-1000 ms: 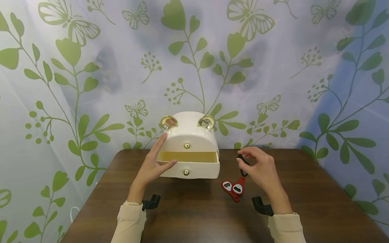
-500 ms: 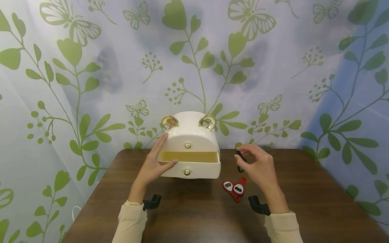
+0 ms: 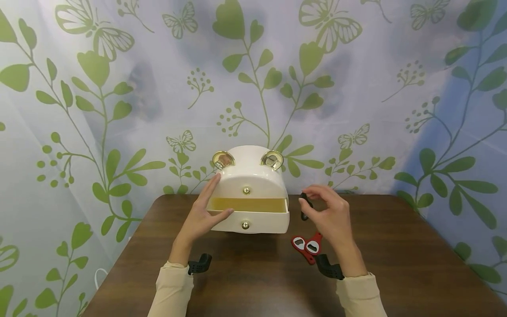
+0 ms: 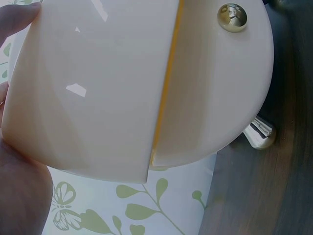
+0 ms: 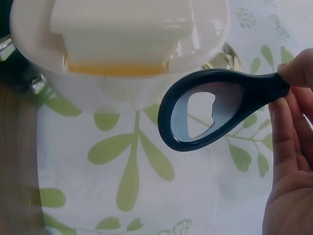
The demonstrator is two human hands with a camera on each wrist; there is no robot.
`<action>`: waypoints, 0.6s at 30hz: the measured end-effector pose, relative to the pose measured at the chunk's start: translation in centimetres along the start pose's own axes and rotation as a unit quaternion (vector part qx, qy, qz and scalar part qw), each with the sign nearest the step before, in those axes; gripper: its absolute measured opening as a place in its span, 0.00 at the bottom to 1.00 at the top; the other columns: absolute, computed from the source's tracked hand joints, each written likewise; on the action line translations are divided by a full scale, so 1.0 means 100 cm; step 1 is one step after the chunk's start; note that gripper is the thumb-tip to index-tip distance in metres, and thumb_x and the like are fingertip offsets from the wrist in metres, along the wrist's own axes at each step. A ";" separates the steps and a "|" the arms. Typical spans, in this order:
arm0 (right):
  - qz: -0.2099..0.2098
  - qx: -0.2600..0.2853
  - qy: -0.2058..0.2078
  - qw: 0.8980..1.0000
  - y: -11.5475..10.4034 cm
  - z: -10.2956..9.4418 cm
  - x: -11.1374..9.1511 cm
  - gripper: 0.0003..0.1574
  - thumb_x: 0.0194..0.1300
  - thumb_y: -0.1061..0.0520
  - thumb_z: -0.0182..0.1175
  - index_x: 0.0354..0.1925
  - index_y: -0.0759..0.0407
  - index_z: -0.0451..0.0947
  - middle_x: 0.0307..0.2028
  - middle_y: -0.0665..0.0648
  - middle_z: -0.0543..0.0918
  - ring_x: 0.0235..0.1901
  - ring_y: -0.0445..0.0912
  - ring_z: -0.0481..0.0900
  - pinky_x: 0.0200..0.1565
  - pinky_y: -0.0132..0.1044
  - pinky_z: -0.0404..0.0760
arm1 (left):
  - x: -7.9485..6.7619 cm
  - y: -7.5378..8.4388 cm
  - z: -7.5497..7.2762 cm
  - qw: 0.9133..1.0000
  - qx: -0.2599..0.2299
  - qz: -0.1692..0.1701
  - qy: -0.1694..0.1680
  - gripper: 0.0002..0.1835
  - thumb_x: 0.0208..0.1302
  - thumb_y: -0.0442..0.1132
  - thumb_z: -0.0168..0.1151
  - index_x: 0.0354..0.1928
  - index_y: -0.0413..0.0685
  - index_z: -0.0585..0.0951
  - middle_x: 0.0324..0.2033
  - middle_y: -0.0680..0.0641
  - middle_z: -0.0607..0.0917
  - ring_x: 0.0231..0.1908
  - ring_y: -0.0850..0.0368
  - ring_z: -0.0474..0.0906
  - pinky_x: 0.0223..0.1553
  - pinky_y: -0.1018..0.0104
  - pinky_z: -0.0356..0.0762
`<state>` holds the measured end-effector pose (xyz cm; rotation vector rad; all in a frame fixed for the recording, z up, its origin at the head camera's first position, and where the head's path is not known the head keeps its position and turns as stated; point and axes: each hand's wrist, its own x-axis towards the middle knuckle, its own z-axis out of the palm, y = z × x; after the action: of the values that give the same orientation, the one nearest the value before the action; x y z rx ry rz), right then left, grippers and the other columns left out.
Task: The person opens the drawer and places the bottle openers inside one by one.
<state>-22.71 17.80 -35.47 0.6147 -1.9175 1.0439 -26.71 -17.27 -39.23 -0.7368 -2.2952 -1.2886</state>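
A white bear-eared drawer box stands on the table, its lower drawer pulled out. My left hand rests at the box's left side, fingers straight and spread, thumb over the drawer's front edge. Right of the box, my right hand pinches a black bottle opener by the handle end between thumb and fingers. Its wide head, with a metal plate, points away from the hand in the right wrist view. Two red bottle openers lie overlapping on the table below the right hand.
The brown wooden table reaches back to a leaf-patterned curtain behind the box. Gold ears stick out of the box's top, and gold knobs sit on both drawer fronts. Black wrist mounts hang close over the table.
My right hand has moved left with the black bottle opener, closer to the box's open drawer. The left hand keeps its place on the box.
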 end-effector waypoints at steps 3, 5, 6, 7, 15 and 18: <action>-0.003 0.004 -0.003 1.000 -0.001 0.004 0.001 0.16 0.55 0.67 0.76 0.43 0.59 0.88 0.41 0.55 0.88 0.39 0.43 0.84 0.50 0.22 0.77 | 0.000 0.003 0.001 1.000 0.001 -0.003 0.000 0.55 0.58 0.40 0.79 0.83 0.60 0.55 0.81 0.50 0.55 0.80 0.49 0.50 0.76 0.37 0.53; -0.004 0.008 -0.001 1.000 -0.002 0.006 0.001 0.16 0.55 0.67 0.76 0.43 0.59 0.88 0.41 0.55 0.88 0.39 0.43 0.83 0.50 0.22 0.77 | 0.000 0.008 0.001 1.000 -0.005 -0.006 0.000 0.55 0.58 0.37 0.78 0.83 0.55 0.55 0.81 0.46 0.55 0.80 0.47 0.49 0.76 0.36 0.52; -0.006 0.011 0.001 1.000 -0.003 0.007 0.001 0.16 0.54 0.67 0.76 0.43 0.60 0.88 0.41 0.55 0.88 0.39 0.44 0.83 0.50 0.22 0.77 | 0.000 0.014 0.000 1.000 -0.007 -0.007 -0.001 0.55 0.58 0.35 0.78 0.82 0.52 0.55 0.81 0.45 0.55 0.80 0.46 0.49 0.76 0.36 0.52; -0.008 0.014 0.004 1.000 -0.003 0.008 0.002 0.16 0.54 0.68 0.76 0.42 0.60 0.88 0.41 0.56 0.88 0.38 0.44 0.84 0.50 0.22 0.77 | 0.000 0.018 0.000 1.000 -0.010 -0.009 -0.002 0.54 0.58 0.34 0.78 0.82 0.50 0.55 0.81 0.44 0.55 0.80 0.45 0.49 0.76 0.36 0.51; -0.017 0.029 0.010 0.999 -0.007 0.017 0.004 0.16 0.54 0.69 0.76 0.42 0.60 0.88 0.41 0.56 0.88 0.38 0.44 0.84 0.50 0.22 0.78 | -0.002 0.040 -0.006 1.000 -0.017 -0.018 -0.006 0.52 0.59 0.33 0.76 0.82 0.45 0.56 0.81 0.44 0.55 0.80 0.43 0.49 0.76 0.36 0.51; -0.036 0.030 0.017 0.999 -0.008 0.020 0.005 0.16 0.53 0.70 0.75 0.42 0.61 0.88 0.40 0.56 0.88 0.38 0.46 0.84 0.49 0.23 0.78 | -0.002 0.040 -0.007 1.000 -0.014 -0.014 -0.006 0.52 0.60 0.33 0.76 0.81 0.44 0.56 0.81 0.42 0.56 0.80 0.41 0.50 0.75 0.34 0.51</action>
<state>-23.29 15.67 -35.29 0.6900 -1.8268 1.0617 -24.00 -16.14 -36.37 -0.7252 -2.3091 -1.3340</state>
